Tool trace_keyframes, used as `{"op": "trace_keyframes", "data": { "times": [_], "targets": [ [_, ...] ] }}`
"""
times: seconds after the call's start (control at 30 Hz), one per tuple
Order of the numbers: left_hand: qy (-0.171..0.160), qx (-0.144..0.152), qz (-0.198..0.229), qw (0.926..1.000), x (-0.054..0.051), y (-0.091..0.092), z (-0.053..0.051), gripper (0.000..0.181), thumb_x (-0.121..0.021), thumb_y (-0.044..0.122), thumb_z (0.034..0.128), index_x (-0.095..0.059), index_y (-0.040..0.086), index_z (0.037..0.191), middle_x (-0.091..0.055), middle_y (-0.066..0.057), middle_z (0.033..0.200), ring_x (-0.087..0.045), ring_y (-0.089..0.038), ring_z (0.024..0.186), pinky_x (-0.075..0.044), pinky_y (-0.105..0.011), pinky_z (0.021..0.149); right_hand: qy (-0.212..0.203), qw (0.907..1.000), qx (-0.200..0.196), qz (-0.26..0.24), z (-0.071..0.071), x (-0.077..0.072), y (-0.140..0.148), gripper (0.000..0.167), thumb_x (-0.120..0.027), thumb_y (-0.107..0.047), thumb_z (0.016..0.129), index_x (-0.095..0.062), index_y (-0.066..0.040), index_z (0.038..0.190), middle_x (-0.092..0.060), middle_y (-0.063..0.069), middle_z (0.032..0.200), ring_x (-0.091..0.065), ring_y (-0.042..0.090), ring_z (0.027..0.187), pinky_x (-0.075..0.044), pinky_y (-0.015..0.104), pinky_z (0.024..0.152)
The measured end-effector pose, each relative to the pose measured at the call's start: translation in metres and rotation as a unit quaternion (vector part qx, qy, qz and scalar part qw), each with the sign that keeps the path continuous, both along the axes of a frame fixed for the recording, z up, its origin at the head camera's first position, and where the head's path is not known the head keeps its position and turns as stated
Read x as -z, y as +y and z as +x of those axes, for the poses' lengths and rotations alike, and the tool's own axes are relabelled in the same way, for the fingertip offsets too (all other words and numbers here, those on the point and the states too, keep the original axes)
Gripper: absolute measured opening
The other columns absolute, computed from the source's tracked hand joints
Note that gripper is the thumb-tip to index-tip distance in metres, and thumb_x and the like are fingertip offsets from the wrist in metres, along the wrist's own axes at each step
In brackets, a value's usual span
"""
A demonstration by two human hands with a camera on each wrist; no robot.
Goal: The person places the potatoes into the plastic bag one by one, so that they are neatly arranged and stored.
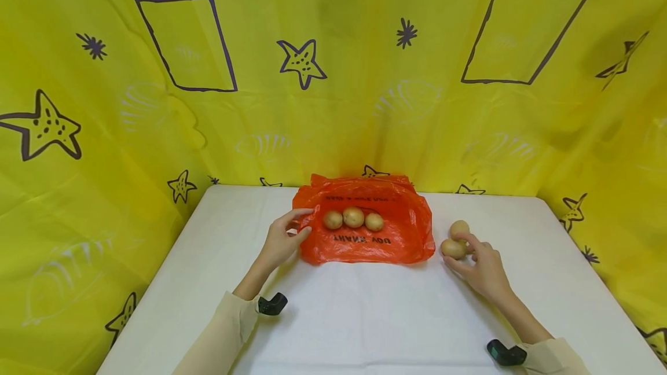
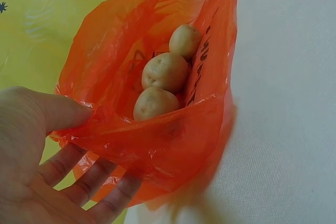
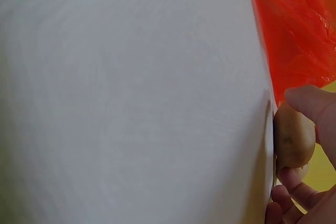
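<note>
A red plastic bag (image 1: 365, 252) lies on the table with its mouth spread wide. Three potatoes (image 2: 165, 73) sit in a row inside it. My left hand (image 1: 279, 242) holds the bag's left edge, thumb at the inner side of the rim and fingers behind the plastic, as the left wrist view shows. To the right of the bag, my right hand (image 1: 483, 268) grips a potato (image 3: 294, 136) between thumb and fingers, low at the tabletop. Another potato (image 1: 460, 228) lies just behind that one, partly hidden by it in the right wrist view.
A white cloth covers the table (image 1: 333, 311). Yellow curtain (image 1: 344, 114) with drawn stars and fish hangs along the back and both sides, close behind the bag. Dark wrist devices (image 1: 273, 304) sit at both sleeves.
</note>
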State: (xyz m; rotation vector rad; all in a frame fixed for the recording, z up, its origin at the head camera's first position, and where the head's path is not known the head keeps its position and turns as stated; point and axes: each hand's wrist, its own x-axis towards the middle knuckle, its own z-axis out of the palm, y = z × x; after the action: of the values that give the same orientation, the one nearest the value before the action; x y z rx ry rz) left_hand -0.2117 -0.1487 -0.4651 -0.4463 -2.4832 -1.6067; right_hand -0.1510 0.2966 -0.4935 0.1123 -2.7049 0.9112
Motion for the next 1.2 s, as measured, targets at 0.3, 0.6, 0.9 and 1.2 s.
{"op": "trace_keyframes", "data": {
  "times": [0.3,0.6,0.9,1.2],
  "targets": [
    [0.001,-0.003,-0.002,1.0000,-0.0005,-0.0002,0.0001,0.037,-0.072,0.001,0.0926,-0.070,0.011,0.127,-0.069,-0.010,0.117,-0.066,-0.028,0.098,-0.055,-0.028,0.075,0.003,1.0000,0.005,0.005,-0.0006,0.0006,-0.0010,0.052,-0.087,-0.019,0.082,-0.059,-0.008,0.124,-0.066,0.017,0.093,-0.054,0.033,0.085,-0.042,0.040,0.071],
    [-0.005,-0.004,0.000,1.0000,-0.0006,0.0000,0.0000,0.036,-0.071,0.000,0.0930,-0.070,0.010,0.127,-0.069,-0.010,0.117,-0.066,-0.028,0.098,-0.055,-0.027,0.076,0.006,0.9999,0.007,0.008,-0.0016,0.0008,-0.0027,0.049,-0.085,-0.017,0.083,-0.058,-0.007,0.122,-0.064,0.016,0.089,-0.053,0.032,0.083,-0.040,0.040,0.070],
    [-0.005,-0.004,-0.002,1.0000,-0.0006,-0.0001,-0.0002,0.035,-0.071,0.001,0.0931,-0.071,0.011,0.127,-0.069,-0.010,0.116,-0.066,-0.028,0.097,-0.055,-0.027,0.076,0.004,0.9999,0.010,0.007,-0.0013,-0.0002,-0.0034,0.048,-0.085,-0.017,0.083,-0.058,-0.007,0.122,-0.063,0.015,0.088,-0.053,0.032,0.083,-0.039,0.039,0.070],
    [0.010,-0.003,0.003,0.9999,-0.0013,0.0004,0.0008,0.036,-0.072,-0.001,0.0914,-0.071,0.010,0.126,-0.069,-0.011,0.115,-0.066,-0.028,0.095,-0.055,-0.027,0.074,-0.009,0.9999,0.011,0.006,-0.0007,-0.0010,-0.0038,0.049,-0.084,-0.019,0.084,-0.057,-0.008,0.124,-0.064,0.015,0.090,-0.053,0.032,0.085,-0.040,0.039,0.070]
  ]
}}
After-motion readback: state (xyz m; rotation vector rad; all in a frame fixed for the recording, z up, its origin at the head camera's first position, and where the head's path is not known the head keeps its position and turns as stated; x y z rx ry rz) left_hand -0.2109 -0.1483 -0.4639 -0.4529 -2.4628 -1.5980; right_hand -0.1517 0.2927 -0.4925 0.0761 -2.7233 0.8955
